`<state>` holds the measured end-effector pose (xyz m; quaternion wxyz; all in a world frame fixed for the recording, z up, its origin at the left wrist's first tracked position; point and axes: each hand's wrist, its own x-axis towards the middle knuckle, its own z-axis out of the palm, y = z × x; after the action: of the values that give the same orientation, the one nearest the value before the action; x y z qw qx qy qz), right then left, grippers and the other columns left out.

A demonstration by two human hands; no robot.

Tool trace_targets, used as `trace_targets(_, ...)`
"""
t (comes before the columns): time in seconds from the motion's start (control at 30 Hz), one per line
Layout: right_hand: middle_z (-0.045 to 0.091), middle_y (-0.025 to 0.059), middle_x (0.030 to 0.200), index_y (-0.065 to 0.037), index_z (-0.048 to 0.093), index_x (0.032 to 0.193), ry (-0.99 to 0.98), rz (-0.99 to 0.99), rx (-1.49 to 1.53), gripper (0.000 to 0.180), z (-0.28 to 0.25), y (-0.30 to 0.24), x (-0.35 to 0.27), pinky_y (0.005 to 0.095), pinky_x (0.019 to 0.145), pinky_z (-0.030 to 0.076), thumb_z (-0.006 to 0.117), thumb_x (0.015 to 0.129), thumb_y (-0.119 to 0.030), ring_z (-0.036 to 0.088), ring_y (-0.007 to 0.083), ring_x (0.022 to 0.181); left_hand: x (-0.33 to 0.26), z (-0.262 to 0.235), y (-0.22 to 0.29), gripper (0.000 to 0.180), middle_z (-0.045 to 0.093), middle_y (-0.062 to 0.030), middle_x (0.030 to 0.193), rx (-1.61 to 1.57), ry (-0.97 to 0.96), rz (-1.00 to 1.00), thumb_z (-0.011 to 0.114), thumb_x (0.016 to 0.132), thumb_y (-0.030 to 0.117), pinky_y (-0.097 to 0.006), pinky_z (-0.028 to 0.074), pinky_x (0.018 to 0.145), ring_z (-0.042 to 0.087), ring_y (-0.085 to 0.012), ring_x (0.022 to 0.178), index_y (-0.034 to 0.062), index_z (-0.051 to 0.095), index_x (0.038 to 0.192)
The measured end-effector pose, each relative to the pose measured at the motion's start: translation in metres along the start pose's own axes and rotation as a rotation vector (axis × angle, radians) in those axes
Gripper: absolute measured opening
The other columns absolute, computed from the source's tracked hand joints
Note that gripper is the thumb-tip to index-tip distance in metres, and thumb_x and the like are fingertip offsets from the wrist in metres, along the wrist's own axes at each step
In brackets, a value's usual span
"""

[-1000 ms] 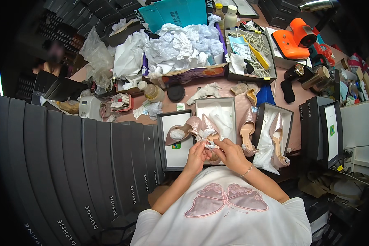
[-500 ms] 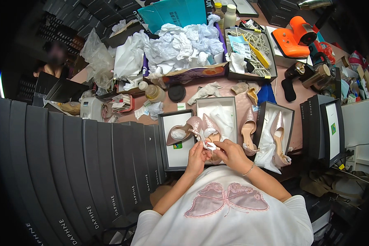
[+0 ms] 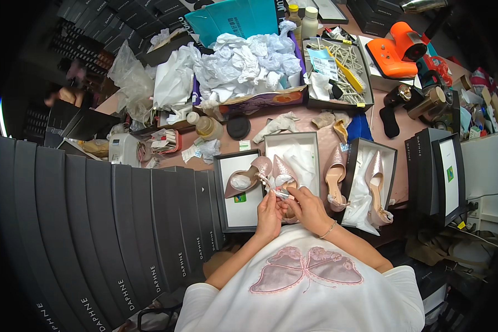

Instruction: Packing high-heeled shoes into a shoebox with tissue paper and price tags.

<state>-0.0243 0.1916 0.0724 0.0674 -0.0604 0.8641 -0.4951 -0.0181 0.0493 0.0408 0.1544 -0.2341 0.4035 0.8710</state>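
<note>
My left hand and my right hand meet over an open shoe box, fingers pinched on a small white wrap at the end of a shoe strap. The strap joins a pink glittery pointed shoe lying tilted on a white-lined box lid. Just under my fingers, a second pink shoe rests in the box beside white tissue paper. Its heel end is partly hidden by my hands. Further right stand a pink shoe and another pink shoe in a tissue-lined box.
Dark shoe boxes form a long row at left; more boxes stand at right. Behind lie a carton of crumpled paper, a tray of white sticks, bottles and an orange device. Another person is at far left.
My fingers have shifted slightly on the white wrap, which now looks narrower and flatter between them. My right hand has moved a little left. The shoes lie as before.
</note>
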Motion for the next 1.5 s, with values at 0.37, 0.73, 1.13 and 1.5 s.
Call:
trace_targets(0.37,0.057,0.0153,0.092,-0.006,0.057,0.115,0.040,-0.053,-0.226,0.028,0.005,-0.013,0.039,0.0393,0.063,0.049,0.059,0.089,-0.018,0.060,0.0360,0.073,-0.003,-0.010,-0.042,0.027,0.060,-0.0040,0.083,0.076,-0.016,-0.136,0.043,0.101,0.024,-0.023,0.048,0.060,0.057,-0.0112,0.066,0.0004,0.057,0.100)
trace_targets(0.73,0.060,0.0160,0.083,-0.002,0.060,0.116,-0.134,0.031,0.121,0.034,-0.019,-0.009,0.008,0.0335,0.065,0.047,0.065,0.085,-0.016,0.059,0.0267,0.070,0.003,-0.026,0.018,0.035,0.054,-0.0024,0.081,-0.210,-0.109,-0.188,0.043,0.101,0.026,-0.021,0.032,0.052,0.040,-0.0076,0.059,-0.0005,0.052,0.122)
trace_targets(1.13,0.060,0.0163,0.084,-0.005,0.061,0.112,-0.174,-0.013,-0.095,0.031,-0.010,-0.018,0.005,0.0412,0.062,0.049,0.061,0.086,-0.021,0.061,0.0351,0.070,-0.004,-0.024,0.007,0.036,0.055,-0.0017,0.081,-0.102,-0.160,-0.080,0.039,0.102,0.028,-0.021,0.036,0.054,0.045,-0.0071,0.061,0.0027,0.051,0.125)
trace_targets(1.5,0.059,0.0182,0.085,-0.002,0.059,0.113,-0.167,-0.041,0.004,0.033,-0.015,-0.014,0.002,0.0418,0.063,0.048,0.061,0.086,-0.021,0.061,0.0360,0.071,-0.007,-0.017,0.006,0.037,0.054,-0.0009,0.082,-0.036,-0.097,0.010,0.039,0.102,0.029,-0.021,0.039,0.060,0.046,-0.0073,0.067,0.0017,0.054,0.121)
